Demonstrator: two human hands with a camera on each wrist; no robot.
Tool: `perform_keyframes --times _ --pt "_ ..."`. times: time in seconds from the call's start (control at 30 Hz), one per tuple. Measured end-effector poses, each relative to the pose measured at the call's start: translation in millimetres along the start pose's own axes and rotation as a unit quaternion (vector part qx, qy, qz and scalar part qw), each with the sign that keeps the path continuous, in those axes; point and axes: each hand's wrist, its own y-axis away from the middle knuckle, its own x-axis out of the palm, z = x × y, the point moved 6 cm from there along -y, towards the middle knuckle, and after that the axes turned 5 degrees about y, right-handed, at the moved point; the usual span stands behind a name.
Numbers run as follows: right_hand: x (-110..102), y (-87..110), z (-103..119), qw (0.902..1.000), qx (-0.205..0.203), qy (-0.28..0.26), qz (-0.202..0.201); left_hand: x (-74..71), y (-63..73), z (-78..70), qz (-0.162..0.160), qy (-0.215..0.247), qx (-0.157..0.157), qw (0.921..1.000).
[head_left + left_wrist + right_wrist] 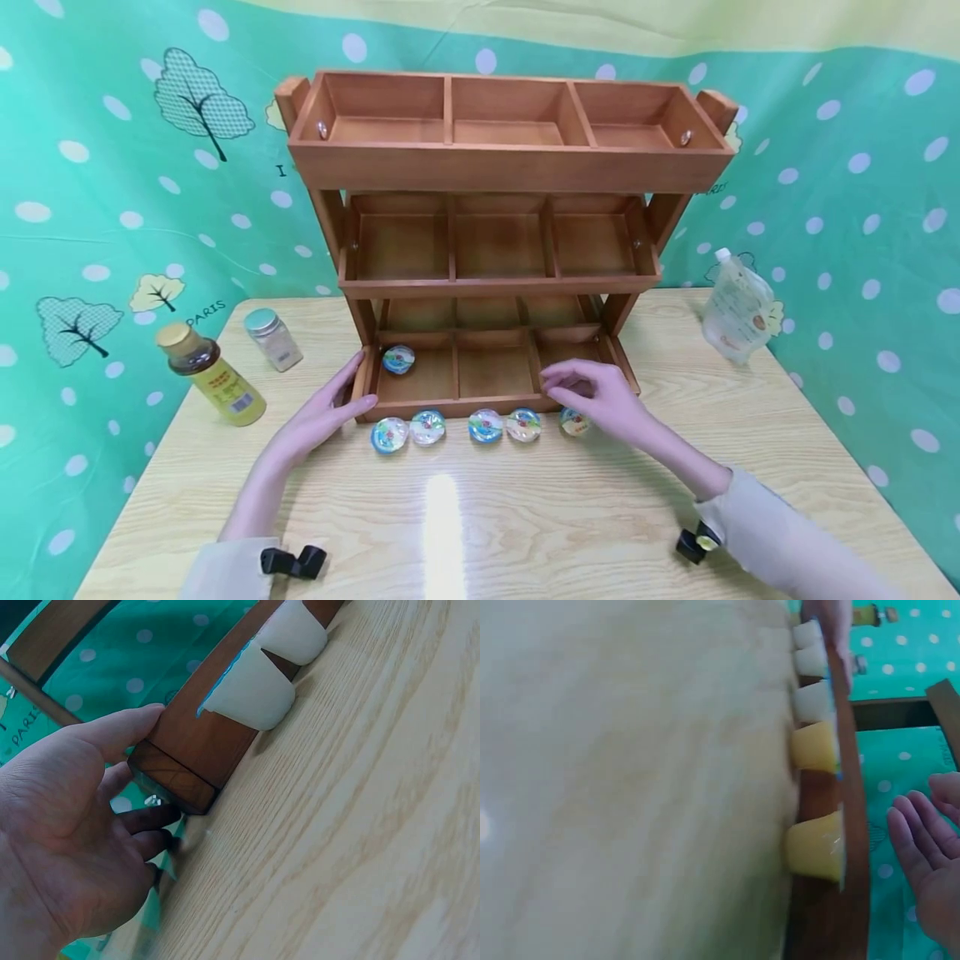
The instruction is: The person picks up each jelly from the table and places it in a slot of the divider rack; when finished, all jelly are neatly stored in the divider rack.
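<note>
A three-tier brown wooden rack stands on the table. My left hand grips the left front corner of its lowest tier, thumb against the front board and fingers around the side. Over the lowest tier's right compartment is my right hand, fingers loosely bent, nothing seen in them. A yellow jelly cup sits just below it, partly hidden by the hand. Several more jelly cups line the rack's front, with white or yellow bodies and printed lids. One jelly cup lies in the lowest left compartment.
To the left are a yellow-labelled bottle and a small jar with a teal lid. A clear spouted pouch stands at the back right. Behind the rack hangs a green dotted cloth. The upper tiers have three compartments each.
</note>
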Motion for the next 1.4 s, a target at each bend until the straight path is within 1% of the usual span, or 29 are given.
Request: perform_keyframes --times 0.13,0.23,0.33,0.43,0.5,0.6,0.7,0.8,0.9,0.97,1.13,1.23,1.4 --pt "-7.9 18.9 -4.2 0.9988 -0.019 0.039 -0.023 1.1 0.4 0.2 0.002 0.004 -0.004 1.0000" --pt "-13.6 29.7 -6.1 0.9959 -0.039 0.068 -0.046 0.7 1.2 -0.8 0.003 0.007 -0.004 1.0000" --pt "-18.6 36.7 -9.1 0.9905 -0.066 0.095 -0.075 -0.1 1.6 -1.4 0.002 0.008 -0.003 1.0000" --pt "-20.9 41.6 -12.6 0.9835 -0.087 0.126 -0.096 -0.9 1.1 -0.2 0.002 0.005 -0.004 1.0000" --pt "-21.2 44.3 -14.6 0.9788 -0.091 0.151 -0.103 -1.3 0.8 1.1 0.001 0.001 -0.005 1.0000" --pt "-20.1 48.0 -17.2 0.9723 -0.080 0.194 -0.102 -1.5 0.6 2.9 -0.001 -0.003 -0.010 0.9999" --pt "-17.9 50.4 -19.3 0.9663 -0.053 0.236 -0.089 -1.9 0.3 3.0 -0.002 -0.004 -0.010 0.9999" --pt "-14.5 51.2 -22.1 0.9618 -0.030 0.262 -0.072 -1.9 0.7 0.9 -0.003 0.000 -0.008 1.0000" --pt "-10.6 50.9 -23.9 0.9609 -0.018 0.269 -0.061 -1.8 1.6 -1.5 -0.002 0.002 -0.008 1.0000" --pt "-7.7 50.6 -25.1 0.9614 -0.017 0.268 -0.058 -1.6 2.2 -2.2 -0.002 0.002 -0.010 0.9999" --pt "-1.4 50.5 -27.6 0.9591 -0.016 0.278 -0.052 -0.5 2.0 -1.7 0.000 0.007 -0.010 0.9999" --pt "0.1 50.4 -29.0 0.9589 -0.001 0.280 -0.045 -0.1 1.8 -1.9 -0.001 0.007 -0.008 0.9999" --pt "0.3 48.8 -28.8 0.9615 0.024 0.272 -0.030 -0.7 1.9 -3.3 -0.002 0.003 -0.006 1.0000"
